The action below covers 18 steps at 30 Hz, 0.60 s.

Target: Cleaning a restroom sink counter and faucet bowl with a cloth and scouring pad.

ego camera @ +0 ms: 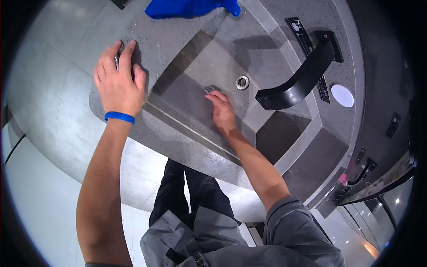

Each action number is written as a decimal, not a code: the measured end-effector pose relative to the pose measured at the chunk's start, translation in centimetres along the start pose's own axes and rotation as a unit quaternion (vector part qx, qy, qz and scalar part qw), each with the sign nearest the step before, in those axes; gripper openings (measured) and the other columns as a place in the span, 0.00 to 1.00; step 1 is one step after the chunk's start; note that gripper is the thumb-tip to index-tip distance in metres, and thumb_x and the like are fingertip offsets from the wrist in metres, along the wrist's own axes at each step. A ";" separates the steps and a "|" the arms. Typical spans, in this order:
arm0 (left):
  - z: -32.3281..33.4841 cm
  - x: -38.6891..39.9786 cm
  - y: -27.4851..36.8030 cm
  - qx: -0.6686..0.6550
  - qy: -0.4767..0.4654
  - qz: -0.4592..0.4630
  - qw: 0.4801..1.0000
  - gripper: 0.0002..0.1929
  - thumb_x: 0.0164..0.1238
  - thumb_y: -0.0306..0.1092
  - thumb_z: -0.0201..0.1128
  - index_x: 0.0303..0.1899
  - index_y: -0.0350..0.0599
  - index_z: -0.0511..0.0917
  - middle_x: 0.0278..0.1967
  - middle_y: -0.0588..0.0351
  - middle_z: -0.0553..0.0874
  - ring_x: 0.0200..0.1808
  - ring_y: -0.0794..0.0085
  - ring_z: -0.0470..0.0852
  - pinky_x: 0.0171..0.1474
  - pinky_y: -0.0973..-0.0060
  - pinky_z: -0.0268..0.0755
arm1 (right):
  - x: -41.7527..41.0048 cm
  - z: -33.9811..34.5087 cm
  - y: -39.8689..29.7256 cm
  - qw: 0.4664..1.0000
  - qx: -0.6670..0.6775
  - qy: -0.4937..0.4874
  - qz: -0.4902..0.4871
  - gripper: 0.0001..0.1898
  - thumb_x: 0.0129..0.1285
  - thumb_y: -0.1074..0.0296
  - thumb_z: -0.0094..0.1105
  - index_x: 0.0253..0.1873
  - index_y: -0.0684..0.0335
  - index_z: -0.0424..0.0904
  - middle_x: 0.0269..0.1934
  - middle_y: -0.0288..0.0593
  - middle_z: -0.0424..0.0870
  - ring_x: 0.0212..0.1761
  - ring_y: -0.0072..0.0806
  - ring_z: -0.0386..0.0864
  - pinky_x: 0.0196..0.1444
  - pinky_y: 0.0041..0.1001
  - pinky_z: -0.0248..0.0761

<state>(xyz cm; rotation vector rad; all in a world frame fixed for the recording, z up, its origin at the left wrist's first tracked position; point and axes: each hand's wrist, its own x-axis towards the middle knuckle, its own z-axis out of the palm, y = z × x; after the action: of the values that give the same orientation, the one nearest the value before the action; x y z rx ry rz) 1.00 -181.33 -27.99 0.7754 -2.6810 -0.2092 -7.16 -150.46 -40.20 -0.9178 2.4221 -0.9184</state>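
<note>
My left hand, with a blue wristband, lies spread at the left edge of the grey stone-like counter. A small shiny patch shows between its fingers; what it is I cannot tell. Inside the grey sink basin, my right hand pinches a small grey scouring pad against the basin's near sloping side. The fingers cover most of that pad. Just beyond sits the round metal drain.
A black faucet arches over the basin from the right. Behind it runs a black sign strip bearing writing, with a white oval disc beside it. A blue cloth lies on the counter's far side.
</note>
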 end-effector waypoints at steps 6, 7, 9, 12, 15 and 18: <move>-1.0 0.1 -0.7 0.009 -0.006 -0.015 1.000 0.25 0.66 0.31 0.59 0.65 0.54 0.78 0.64 0.50 0.75 0.66 0.53 0.73 0.69 0.55 0.64 | -15.6 -8.3 11.8 0.964 -0.121 -0.057 0.229 0.23 0.61 0.85 0.53 0.56 0.53 0.85 0.59 0.52 0.81 0.65 0.50 0.76 0.66 0.39 0.70; -0.9 0.1 -0.6 0.002 -0.011 -0.013 1.000 0.25 0.66 0.32 0.59 0.65 0.54 0.78 0.64 0.50 0.75 0.67 0.53 0.73 0.70 0.55 0.63 | -15.8 -8.9 12.4 0.957 -0.132 -0.067 0.250 0.20 0.63 0.82 0.54 0.55 0.54 0.85 0.58 0.52 0.82 0.63 0.52 0.77 0.64 0.42 0.72; -1.1 -0.1 -0.7 0.000 -0.022 -0.018 1.000 0.25 0.65 0.32 0.59 0.65 0.54 0.78 0.64 0.50 0.75 0.67 0.53 0.72 0.71 0.54 0.62 | -12.1 -7.2 10.7 0.948 -0.126 -0.005 0.292 0.18 0.65 0.79 0.55 0.56 0.55 0.85 0.57 0.53 0.83 0.62 0.50 0.79 0.65 0.39 0.71; -0.9 -0.2 -0.8 0.006 -0.032 -0.022 0.999 0.25 0.65 0.32 0.59 0.65 0.54 0.78 0.64 0.50 0.75 0.67 0.53 0.72 0.71 0.54 0.62 | -3.6 -4.6 11.1 0.918 -0.121 0.178 0.333 0.17 0.67 0.72 0.59 0.60 0.58 0.83 0.53 0.53 0.87 0.58 0.46 0.83 0.64 0.35 0.71; -0.8 0.4 0.1 -0.019 -0.031 -0.029 0.999 0.25 0.64 0.31 0.59 0.65 0.54 0.78 0.64 0.49 0.75 0.68 0.53 0.72 0.72 0.54 0.61 | 2.3 -2.6 11.8 0.842 0.056 0.382 0.376 0.16 0.66 0.75 0.57 0.57 0.60 0.85 0.54 0.49 0.87 0.57 0.44 0.83 0.64 0.35 0.71; -0.9 0.5 -0.1 -0.016 -0.031 -0.027 0.999 0.25 0.64 0.31 0.59 0.65 0.54 0.78 0.65 0.49 0.75 0.68 0.53 0.72 0.72 0.54 0.60 | 4.0 0.2 8.1 0.943 -0.064 0.272 0.180 0.18 0.59 0.83 0.53 0.50 0.61 0.86 0.52 0.49 0.86 0.57 0.46 0.82 0.64 0.36 0.72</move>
<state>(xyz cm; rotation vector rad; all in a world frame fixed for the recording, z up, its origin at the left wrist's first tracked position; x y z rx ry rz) 0.98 -181.72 -27.05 0.8461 -2.7104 -0.2936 -13.47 -148.72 -46.52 -0.2433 3.0036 -0.9749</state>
